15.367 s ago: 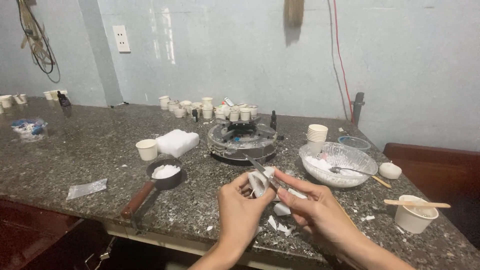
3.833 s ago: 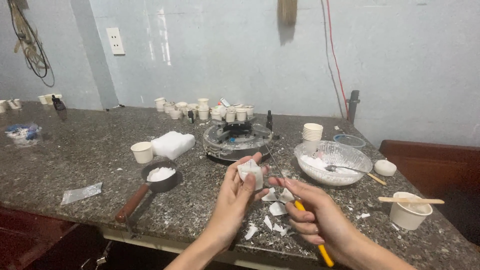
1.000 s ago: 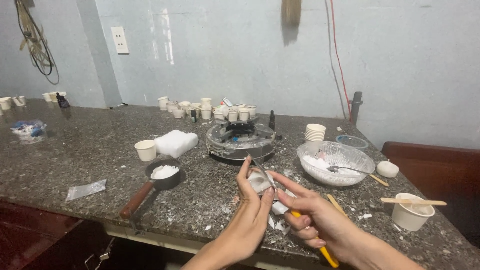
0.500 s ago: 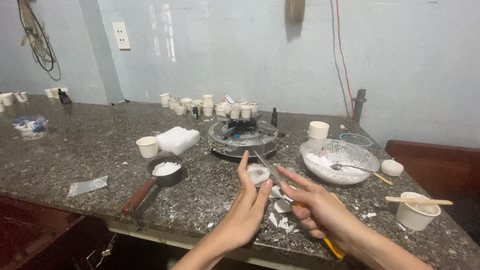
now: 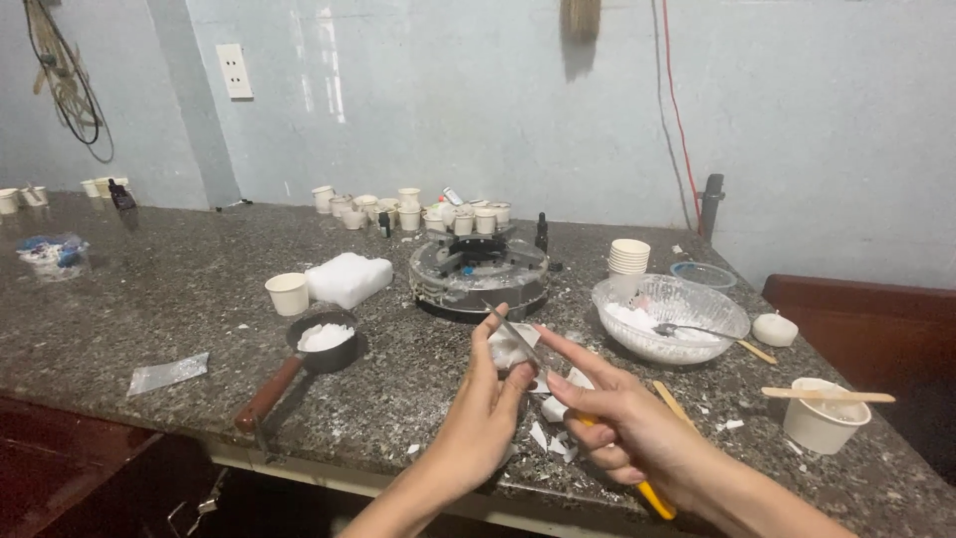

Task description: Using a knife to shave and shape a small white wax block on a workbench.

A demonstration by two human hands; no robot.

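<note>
My left hand (image 5: 476, 413) holds a small white cup-shaped piece (image 5: 508, 350) between thumb and fingers, above the front edge of the dark granite counter (image 5: 159, 309). My right hand (image 5: 622, 418) grips a yellow-handled knife (image 5: 652, 495); its thin blade (image 5: 515, 332) reaches up-left against the white piece, with the forefinger stretched along it. White scraps (image 5: 553, 433) lie on the counter just under both hands.
A small pan of white flakes (image 5: 319, 339) with a wooden handle sits to the left. Behind it are a paper cup (image 5: 288, 293) and a white block (image 5: 349, 278). A round burner (image 5: 479, 274), a glass bowl with spoon (image 5: 669, 317) and a cup with a stick (image 5: 823, 414) stand nearby.
Both hands have stayed together over the front edge. The knife blade has shifted slightly against the white piece, and my view has tipped a little.
</note>
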